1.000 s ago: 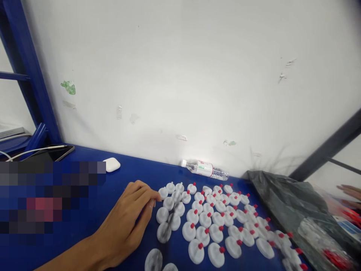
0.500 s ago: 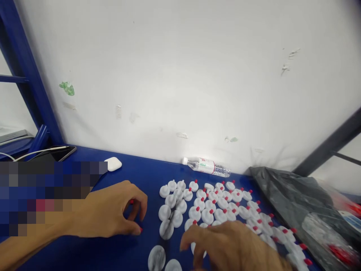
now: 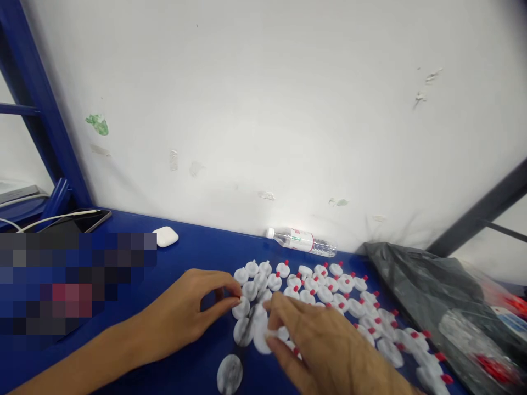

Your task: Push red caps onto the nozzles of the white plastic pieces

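My left hand (image 3: 201,307) has its thumb and index finger pinched close to the left edge of the group of white round caps. Whatever sits between those fingertips is too small to make out. My right hand (image 3: 313,334) grips a white round cap (image 3: 262,333), slightly blurred, between thumb and fingers, above the blue table. Close to the left fingertips lies another white round cap (image 3: 242,308) without a red tip. A lone white disc (image 3: 229,374) rests nearer to me. Many caps with small red tips (image 3: 324,294) spread behind and right of my right hand, which partly hides them.
A clear plastic bottle (image 3: 302,241) lies against the white wall. Dark grey plastic bags (image 3: 407,285) cover the right side. At the left are a white case (image 3: 166,236), a phone (image 3: 88,218) with a cable, and a blue frame post (image 3: 45,99).
My left hand has moved right and its fingers have closed. My right hand has moved left and slightly up; a white cap has gone from the front edge, and one is now in this hand.
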A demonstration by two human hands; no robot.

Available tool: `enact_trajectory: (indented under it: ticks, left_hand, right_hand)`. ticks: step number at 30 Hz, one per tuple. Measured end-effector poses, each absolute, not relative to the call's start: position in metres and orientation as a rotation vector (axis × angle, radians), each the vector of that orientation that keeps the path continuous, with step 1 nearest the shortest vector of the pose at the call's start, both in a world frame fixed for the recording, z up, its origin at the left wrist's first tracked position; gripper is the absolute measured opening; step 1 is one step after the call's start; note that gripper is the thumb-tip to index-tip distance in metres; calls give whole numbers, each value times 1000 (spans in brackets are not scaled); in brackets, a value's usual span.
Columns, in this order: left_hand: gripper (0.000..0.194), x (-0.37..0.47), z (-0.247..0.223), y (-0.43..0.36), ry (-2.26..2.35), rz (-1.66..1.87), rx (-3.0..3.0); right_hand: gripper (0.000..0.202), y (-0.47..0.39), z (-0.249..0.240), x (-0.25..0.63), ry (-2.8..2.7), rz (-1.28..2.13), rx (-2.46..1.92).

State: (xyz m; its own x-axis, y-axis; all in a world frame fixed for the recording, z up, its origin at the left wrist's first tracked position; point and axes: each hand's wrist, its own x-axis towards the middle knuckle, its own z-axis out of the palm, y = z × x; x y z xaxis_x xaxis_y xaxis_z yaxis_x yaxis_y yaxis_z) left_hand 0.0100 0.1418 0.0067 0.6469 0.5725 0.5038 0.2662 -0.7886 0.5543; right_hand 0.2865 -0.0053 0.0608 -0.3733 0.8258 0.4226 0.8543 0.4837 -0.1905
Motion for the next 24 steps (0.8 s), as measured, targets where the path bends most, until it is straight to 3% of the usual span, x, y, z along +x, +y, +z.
enact_trajectory:
  ticks: [9, 18, 24]
  left_hand:
    - [27, 34, -22, 121, 419, 1309, 2295]
    - [32, 37, 15, 104, 273, 1406, 2434]
    - [35, 35, 12, 101, 345, 1368, 2504]
  right_hand:
    - [33, 10, 67, 283, -2035, -115, -1300]
    - [47, 3, 29, 280, -2034, -173, -1229]
    - [40, 3, 27, 278, -2034, -145, -1208]
